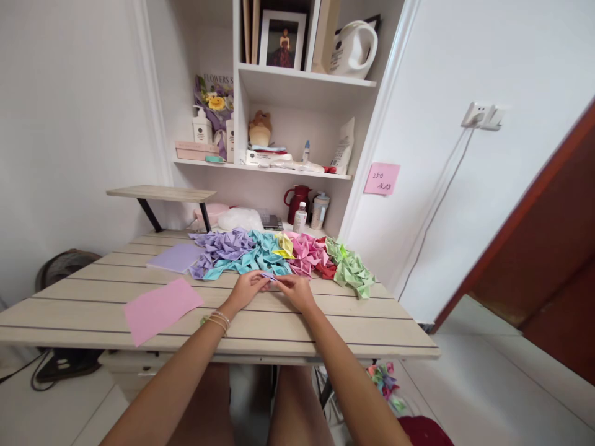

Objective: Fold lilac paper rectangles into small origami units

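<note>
Between my two hands is a small folded piece of purple paper (pixel 268 275), held just above the table's middle. The fingers of my left hand (pixel 250 287) pinch its left side, and my right hand (pixel 294 288) pinches the right. Most of the paper is covered by the fingers. Right behind the hands lies a long heap of folded paper pieces: purple ones (pixel 227 246), blue ones (pixel 264 253), a few yellow ones (pixel 284 246), pink ones (pixel 307 253), red ones (pixel 326 271) and green ones (pixel 352 270).
On the slatted table (pixel 362 328), a stack of purple sheets (pixel 173 257) and a pink sheet (pixel 162 308) lie to the left. A small raised shelf (pixel 160 193) stands at the back left. Behind the heap are a red jug (pixel 297 203), a bottle (pixel 300 218) and a tumbler (pixel 320 212).
</note>
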`<state>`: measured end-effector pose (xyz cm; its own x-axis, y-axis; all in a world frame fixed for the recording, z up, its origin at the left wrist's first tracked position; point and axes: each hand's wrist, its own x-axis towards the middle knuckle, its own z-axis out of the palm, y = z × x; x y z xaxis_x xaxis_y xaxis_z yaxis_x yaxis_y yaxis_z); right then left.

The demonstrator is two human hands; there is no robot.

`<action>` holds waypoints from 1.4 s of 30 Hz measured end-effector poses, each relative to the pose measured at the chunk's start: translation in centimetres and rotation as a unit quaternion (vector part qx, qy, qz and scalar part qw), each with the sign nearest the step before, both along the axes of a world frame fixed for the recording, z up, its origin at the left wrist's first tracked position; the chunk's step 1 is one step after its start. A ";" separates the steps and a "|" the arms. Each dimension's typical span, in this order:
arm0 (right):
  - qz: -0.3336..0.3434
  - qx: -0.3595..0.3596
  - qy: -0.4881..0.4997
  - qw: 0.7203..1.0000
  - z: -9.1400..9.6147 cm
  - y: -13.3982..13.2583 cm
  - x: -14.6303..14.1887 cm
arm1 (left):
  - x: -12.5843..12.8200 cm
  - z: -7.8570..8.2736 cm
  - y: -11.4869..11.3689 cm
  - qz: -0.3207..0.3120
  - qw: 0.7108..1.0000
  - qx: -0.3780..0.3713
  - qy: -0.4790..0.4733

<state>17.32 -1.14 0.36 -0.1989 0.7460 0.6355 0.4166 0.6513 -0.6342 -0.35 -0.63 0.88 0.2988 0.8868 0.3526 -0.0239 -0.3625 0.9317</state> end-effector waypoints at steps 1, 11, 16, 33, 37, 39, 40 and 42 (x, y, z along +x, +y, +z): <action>-0.005 -0.005 -0.001 1.000 -0.1 0.0 0.0 | 0.0 0.0 -0.1 0.001 1.000 0.010 0.001; 0.010 -0.040 -0.030 0.999 0.0 -0.4 -0.5 | 0.5 -0.2 -0.4 0.069 0.991 0.108 0.037; 0.073 -0.102 0.078 0.989 -0.1 -0.3 -0.9 | 0.2 -0.1 -0.4 0.046 0.994 0.098 0.017; 0.073 -0.129 0.143 0.979 0.0 -0.2 -0.8 | 0.1 -0.3 0.0 0.043 0.996 0.074 0.012; 0.008 -0.039 0.043 0.998 0.1 0.0 -0.3 | 0.0 -0.1 -0.1 0.044 0.992 0.108 0.049; -0.010 -0.016 0.011 1.000 0.2 -0.1 -0.2 | 0.0 0.1 -0.1 0.055 0.985 0.139 0.086; -0.010 -0.012 0.003 1.000 0.2 -0.1 -0.2 | 0.0 0.2 -0.2 0.063 0.980 0.158 0.107; -0.004 -0.014 -0.001 1.000 0.2 -0.1 -0.3 | -0.1 0.3 -0.2 0.080 0.968 0.193 0.142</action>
